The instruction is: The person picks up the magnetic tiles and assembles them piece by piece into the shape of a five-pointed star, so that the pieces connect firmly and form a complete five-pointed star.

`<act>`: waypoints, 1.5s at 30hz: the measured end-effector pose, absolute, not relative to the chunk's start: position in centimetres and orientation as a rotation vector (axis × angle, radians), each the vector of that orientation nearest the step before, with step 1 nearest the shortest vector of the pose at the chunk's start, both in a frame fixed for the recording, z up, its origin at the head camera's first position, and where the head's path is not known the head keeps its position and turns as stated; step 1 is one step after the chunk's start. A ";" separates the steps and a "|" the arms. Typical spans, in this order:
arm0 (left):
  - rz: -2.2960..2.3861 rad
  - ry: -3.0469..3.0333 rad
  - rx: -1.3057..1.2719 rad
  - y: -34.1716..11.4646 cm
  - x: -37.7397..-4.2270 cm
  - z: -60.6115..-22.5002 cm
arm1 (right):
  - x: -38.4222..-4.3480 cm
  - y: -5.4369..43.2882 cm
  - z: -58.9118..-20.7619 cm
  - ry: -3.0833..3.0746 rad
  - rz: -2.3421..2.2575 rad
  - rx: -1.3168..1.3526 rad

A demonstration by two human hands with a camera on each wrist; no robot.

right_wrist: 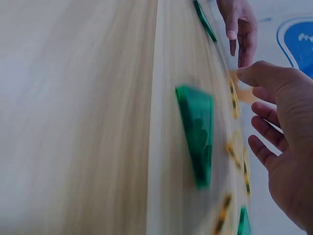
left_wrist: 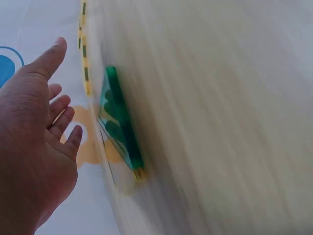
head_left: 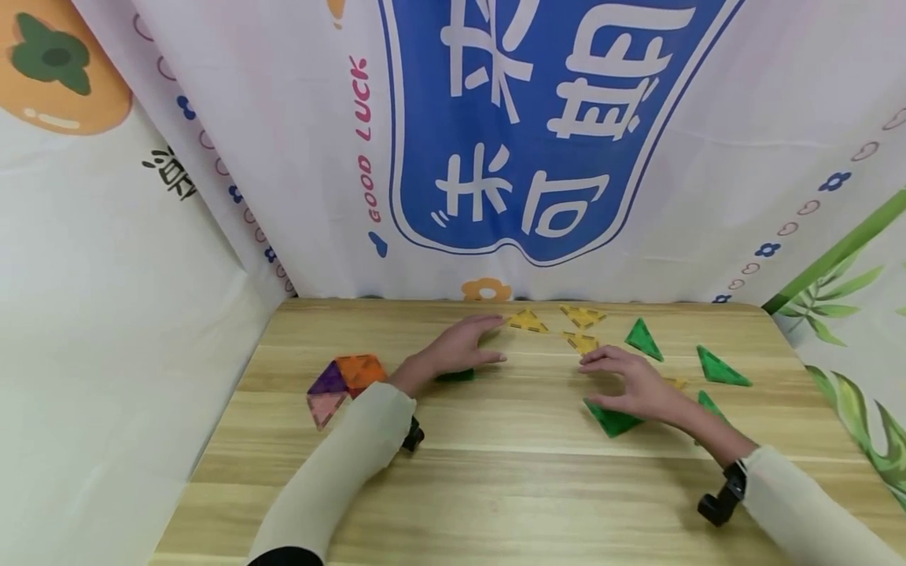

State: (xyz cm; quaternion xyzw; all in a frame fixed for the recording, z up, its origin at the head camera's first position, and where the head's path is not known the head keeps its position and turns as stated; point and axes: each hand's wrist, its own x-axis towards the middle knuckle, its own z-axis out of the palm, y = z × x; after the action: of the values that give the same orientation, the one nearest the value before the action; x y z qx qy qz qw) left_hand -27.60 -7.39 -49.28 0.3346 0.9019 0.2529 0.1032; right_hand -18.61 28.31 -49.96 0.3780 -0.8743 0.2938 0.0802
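Note:
My left hand point(head_left: 458, 346) hovers above the table with its fingers spread, holding nothing. Beneath it lies a green triangular tile point(head_left: 458, 376), partly hidden; in the left wrist view this green tile point(left_wrist: 120, 117) sits apart from the palm. My right hand point(head_left: 628, 381) is likewise spread, over another green triangular tile point(head_left: 614, 423). The right wrist view has that tile point(right_wrist: 197, 134) beside the fingers, with a gap between. Yellow triangular tiles with dark edge marks lie beyond the hands: one point(head_left: 527, 321) near the left fingertips, another point(head_left: 582, 343) by the right ones.
A joined group of tiles, orange point(head_left: 362, 368), purple point(head_left: 329, 381) and pink point(head_left: 327, 409), lies left of the left forearm. More green triangles point(head_left: 644, 339) are scattered at the right. Printed cloth point(head_left: 318, 196) hangs behind the wooden table point(head_left: 524, 503).

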 end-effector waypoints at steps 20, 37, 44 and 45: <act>0.557 2.684 0.902 -2.7 -28.4 -50.6 | -13.5 38.8 -50.2 -2.713 0.836 0.776; 0.473 2.782 1.098 -3.3 -27.2 -49.8 | -10.3 42.7 -52.3 -2.820 0.918 0.582; 0.521 2.708 1.029 -3.2 -27.3 -49.7 | -10.1 42.6 -52.8 -2.775 0.902 0.611; 0.532 2.693 1.010 -3.2 -27.4 -49.8 | -10.1 42.5 -52.8 -2.769 0.901 0.609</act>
State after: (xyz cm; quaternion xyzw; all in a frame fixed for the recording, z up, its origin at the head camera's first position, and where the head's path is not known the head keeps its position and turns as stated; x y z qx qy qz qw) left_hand -27.43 -3.19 -49.75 0.3434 0.9152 0.1809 0.1082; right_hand -10.07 42.52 -52.83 0.2041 -0.9275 0.3019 0.0830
